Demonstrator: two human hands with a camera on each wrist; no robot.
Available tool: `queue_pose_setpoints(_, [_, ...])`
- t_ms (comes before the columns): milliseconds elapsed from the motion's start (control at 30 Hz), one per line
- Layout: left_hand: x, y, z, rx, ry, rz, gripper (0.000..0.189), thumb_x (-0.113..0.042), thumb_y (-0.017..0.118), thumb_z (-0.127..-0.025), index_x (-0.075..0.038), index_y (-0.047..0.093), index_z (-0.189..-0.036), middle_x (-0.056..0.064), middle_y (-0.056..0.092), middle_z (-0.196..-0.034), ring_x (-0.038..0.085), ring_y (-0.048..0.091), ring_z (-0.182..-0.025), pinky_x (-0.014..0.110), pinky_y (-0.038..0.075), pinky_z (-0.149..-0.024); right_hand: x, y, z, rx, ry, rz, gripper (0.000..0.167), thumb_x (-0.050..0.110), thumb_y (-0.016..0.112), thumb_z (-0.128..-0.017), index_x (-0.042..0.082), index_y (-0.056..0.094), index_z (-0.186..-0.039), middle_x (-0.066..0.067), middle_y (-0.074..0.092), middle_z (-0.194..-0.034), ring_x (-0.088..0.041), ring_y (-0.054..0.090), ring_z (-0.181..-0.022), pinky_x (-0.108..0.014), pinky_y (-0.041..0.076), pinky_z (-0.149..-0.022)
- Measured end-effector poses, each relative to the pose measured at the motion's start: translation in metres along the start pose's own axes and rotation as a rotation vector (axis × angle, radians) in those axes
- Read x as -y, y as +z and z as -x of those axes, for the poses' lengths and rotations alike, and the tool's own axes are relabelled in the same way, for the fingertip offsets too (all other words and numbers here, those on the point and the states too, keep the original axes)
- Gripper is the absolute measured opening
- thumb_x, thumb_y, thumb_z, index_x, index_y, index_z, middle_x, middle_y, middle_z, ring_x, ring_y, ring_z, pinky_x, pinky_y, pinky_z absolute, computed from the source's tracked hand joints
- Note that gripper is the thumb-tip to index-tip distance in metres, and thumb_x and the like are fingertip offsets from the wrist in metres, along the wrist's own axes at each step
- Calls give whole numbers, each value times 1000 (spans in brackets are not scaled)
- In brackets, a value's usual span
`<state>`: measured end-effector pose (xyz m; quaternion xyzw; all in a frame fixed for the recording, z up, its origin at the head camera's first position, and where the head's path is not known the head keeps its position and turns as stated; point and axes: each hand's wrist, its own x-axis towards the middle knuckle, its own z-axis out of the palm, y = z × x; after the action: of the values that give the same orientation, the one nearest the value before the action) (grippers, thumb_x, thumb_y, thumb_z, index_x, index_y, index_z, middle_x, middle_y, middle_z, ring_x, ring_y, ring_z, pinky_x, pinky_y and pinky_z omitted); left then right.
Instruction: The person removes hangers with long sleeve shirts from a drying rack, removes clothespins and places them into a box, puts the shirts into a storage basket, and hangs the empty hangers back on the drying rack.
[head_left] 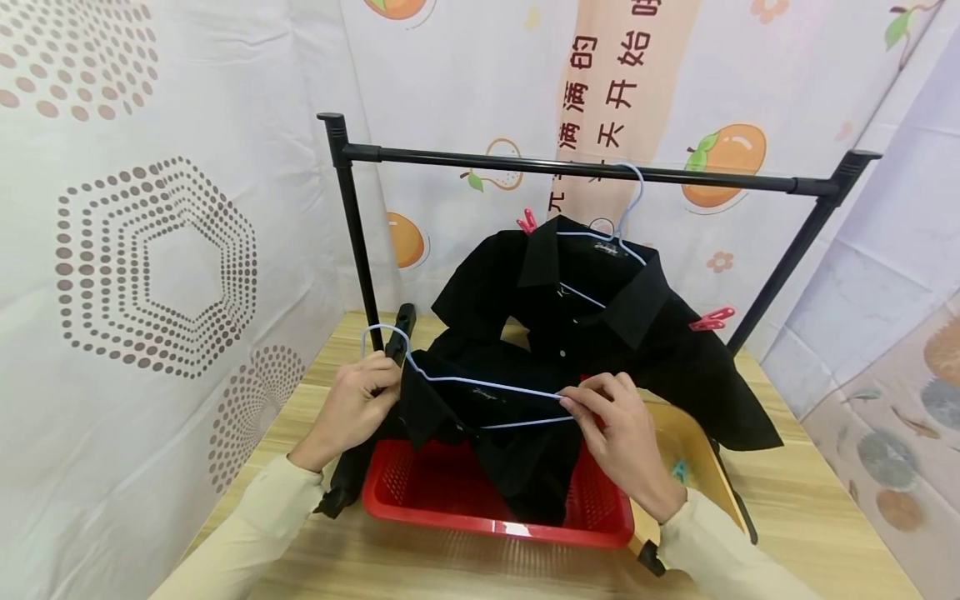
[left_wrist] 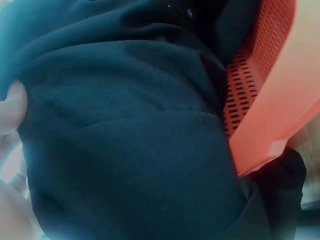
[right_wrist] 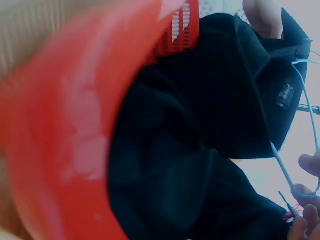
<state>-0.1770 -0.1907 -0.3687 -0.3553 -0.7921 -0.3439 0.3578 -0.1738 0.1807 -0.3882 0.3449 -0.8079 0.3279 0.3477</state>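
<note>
One blue hanger, lower center of the head view, crossing the collar opening of the near black shirt. Long axis left to right, dipping slightly rightward; hook at the left, just above the left hand. Right end bare of cloth, pinched between thumb and fingers of the right hand. Left fingers gripping shirt cloth at the shoulder; hanger arm also held through the fabric or not, impossible to make out.

Relation to watch: loose collar side and shoulder drooping below and left of the right fingertips, hanger end outside; right hand nearer that end, left nearer the hook.

Underneath, red basket, shirt body sagging into it. Lower right, tan tray with teal clip. Behind, second black shirt, hung from black rack bar, red clips at both shoulders.
</note>
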Motion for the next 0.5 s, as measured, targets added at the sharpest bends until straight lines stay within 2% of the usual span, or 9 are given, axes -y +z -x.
queue_pose_setpoints(67, [-1,0,-1,1,4,-1,47,25,64,-72,-20,55,-63,-9,54,-73,10,44,-69,18,32,-63,-2,-2,-2,10,-46,40,19,6,77,-89,14,80,-106,-1,65,-97,-16,48,-82,-20,34,-69])
queue_pose_setpoints(267, [-4,1,-4,21,-1,6,47,25,64,-74,-20,55,-65,-8,55,-74,10,43,-69,19,32,-63,-2,-9,-8,138,-126,67,17,6,78,-90,12,78,-106,2,62,-88,-9,50,-72,-17,41,-62])
queue_pose_setpoints(500, [-5,2,-4,50,2,10,48,26,64,-75,-21,58,-68,-9,49,-69,8,36,-67,18,28,-61,-2,-9,-9,235,-153,1,23,1,81,-85,12,77,-105,7,68,-88,-3,53,-65,-12,44,-60])
